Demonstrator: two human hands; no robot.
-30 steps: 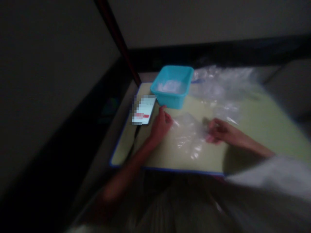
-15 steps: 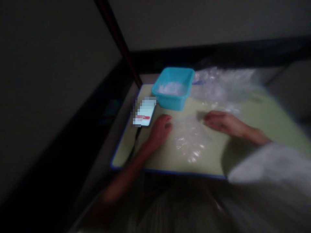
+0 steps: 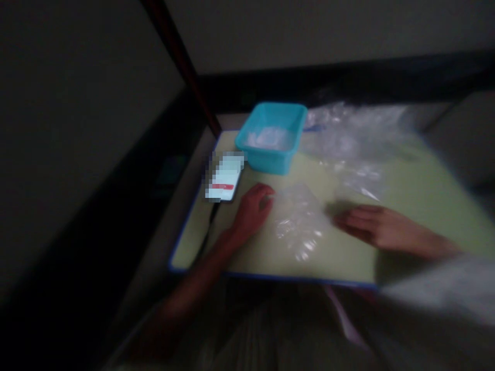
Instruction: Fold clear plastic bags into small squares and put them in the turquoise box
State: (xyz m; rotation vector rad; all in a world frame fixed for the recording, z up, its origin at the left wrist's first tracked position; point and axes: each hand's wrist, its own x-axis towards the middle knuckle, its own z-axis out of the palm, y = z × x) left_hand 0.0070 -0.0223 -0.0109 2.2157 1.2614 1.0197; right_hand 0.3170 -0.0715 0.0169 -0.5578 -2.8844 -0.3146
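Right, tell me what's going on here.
A person's left hand and right hand flank a clear plastic piece on the table; blur hides whether either touches it. A lit phone lies near the left hand, a blue tub holding something pale stands farther back, and more plastic lies right of the tub.

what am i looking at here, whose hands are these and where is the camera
There is no machine: these are a person's bare hands, seen by a camera worn on their head. The left hand and right hand are on either side of some clear plastic on a yellowish table. Behind are a blue tub with something pale inside, a lit phone and a heap of plastic. It is too blurred to tell whether either hand grips anything.
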